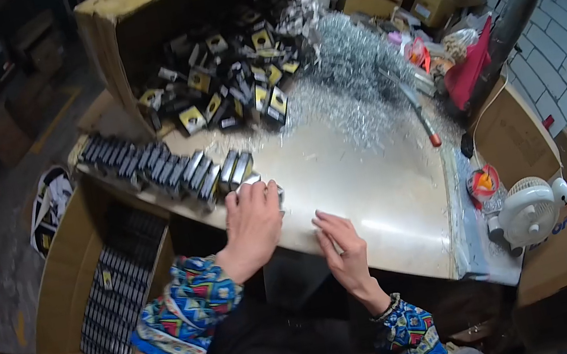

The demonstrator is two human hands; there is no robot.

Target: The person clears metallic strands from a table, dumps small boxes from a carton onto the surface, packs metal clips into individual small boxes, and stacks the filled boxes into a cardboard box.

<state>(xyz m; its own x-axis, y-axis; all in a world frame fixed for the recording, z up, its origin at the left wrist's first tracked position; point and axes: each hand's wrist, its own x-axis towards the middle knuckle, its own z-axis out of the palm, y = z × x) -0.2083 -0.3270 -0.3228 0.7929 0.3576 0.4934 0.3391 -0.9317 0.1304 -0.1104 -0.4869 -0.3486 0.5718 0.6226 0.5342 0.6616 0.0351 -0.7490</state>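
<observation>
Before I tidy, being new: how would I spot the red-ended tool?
On the worktable, find the silvery heap beyond the right hand. Along its right side lies the long, thin tool. Its red end sets it apart from the silver.

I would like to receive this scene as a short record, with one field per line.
Left hand: at the near end of the row of packs; grasp unclear
Right hand: partly open, nothing visible held, near the table edge
Large carton: black-and-yellow packs spilling from its opening
Silver strands: heaped on the table
Lower carton: packs in close rows
</observation>
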